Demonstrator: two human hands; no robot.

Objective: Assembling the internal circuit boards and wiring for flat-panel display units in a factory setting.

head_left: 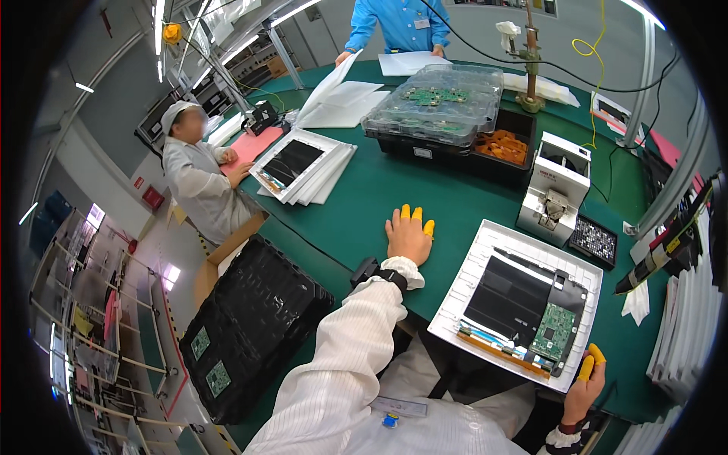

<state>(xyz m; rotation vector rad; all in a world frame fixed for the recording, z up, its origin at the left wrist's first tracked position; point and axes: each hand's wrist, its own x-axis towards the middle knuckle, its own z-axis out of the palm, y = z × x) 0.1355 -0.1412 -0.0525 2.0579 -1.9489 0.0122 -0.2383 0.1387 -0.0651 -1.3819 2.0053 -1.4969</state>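
Observation:
My left hand [409, 238] lies flat on the green table with its fingers spread, holding nothing. Yellow finger cots cover some of its fingertips. My right hand [583, 385], also with yellow cots, is closed at the near right corner of a white tray [464, 297]; part of its grip is hidden. In this tray sits a flat electronic assembly with a black panel [509, 299], a green circuit board [554, 332] and an orange ribbon strip [500, 351] along its near side.
A black bin [447, 144] carries clear plastic trays [436, 95] of boards and orange parts [502, 146]. A white machine [556, 186] and a screw tray [594, 241] stand right. Left are stacked panels [292, 163] and a black case [258, 318]. Two co-workers [201, 171] [400, 26] work beyond.

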